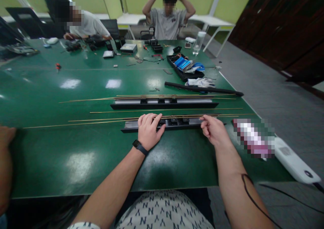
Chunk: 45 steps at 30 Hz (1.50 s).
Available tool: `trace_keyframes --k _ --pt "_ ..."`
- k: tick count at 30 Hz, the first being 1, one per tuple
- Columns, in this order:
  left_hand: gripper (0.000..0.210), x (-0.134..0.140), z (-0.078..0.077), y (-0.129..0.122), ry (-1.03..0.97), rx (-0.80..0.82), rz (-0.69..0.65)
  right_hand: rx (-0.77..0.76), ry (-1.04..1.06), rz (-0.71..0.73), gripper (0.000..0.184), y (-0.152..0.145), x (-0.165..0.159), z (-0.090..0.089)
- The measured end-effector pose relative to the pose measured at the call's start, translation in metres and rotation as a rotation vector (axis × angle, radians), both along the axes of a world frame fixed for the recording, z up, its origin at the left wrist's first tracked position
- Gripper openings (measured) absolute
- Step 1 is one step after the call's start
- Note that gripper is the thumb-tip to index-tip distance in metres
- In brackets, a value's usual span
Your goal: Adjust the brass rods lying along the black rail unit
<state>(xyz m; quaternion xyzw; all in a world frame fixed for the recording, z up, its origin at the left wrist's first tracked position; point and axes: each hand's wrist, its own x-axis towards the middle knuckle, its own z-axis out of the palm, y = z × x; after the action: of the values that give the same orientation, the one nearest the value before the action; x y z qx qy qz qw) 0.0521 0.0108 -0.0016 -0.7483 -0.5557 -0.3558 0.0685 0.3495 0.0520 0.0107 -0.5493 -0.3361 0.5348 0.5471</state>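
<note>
A long black channel (181, 127) with a silvery inner strip and small black blocks lies on the table in front of me. Several thin brass-coloured rods (106, 119) run lengthwise over it and stick out past both ends. My left hand (150, 129) rests over the channel left of its middle, fingers stretched across the rods and thumb apart. Near the right end, my right hand (214, 129) is closed, with thumb and index finger pinched at the rods; the exact grip is small in view. Behind lies a second black channel (164, 106), also with rods along it.
A black tube (202, 88) and white gloves (201, 83) lie beyond the channels, near a black tray (186, 75) holding blue items. A white power strip (293, 160) sits at the right edge. Another person's hand (6, 136) is at far left; two people sit opposite.
</note>
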Motion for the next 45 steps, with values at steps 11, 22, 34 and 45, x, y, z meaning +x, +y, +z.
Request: trace_keyframes --k 11,22,34,45 --pt "0.042 -0.002 -0.001 -0.002 0.0 -0.013 -0.016 -0.052 0.03 -0.005 0.025 -0.005 0.001 0.006" --pt "0.043 -0.001 -0.007 -0.001 0.02 0.057 -0.003 -0.061 0.081 -0.182 0.017 -0.006 -0.001 0.015" --pt "0.043 -0.001 -0.006 -0.001 0.019 0.042 0.005 -0.038 0.017 -0.376 0.022 -0.003 0.005 0.012" --pt "0.044 -0.001 -0.005 -0.002 0.03 0.033 -0.008 -0.043 0.022 -0.215 0.028 -0.007 -0.002 0.01"
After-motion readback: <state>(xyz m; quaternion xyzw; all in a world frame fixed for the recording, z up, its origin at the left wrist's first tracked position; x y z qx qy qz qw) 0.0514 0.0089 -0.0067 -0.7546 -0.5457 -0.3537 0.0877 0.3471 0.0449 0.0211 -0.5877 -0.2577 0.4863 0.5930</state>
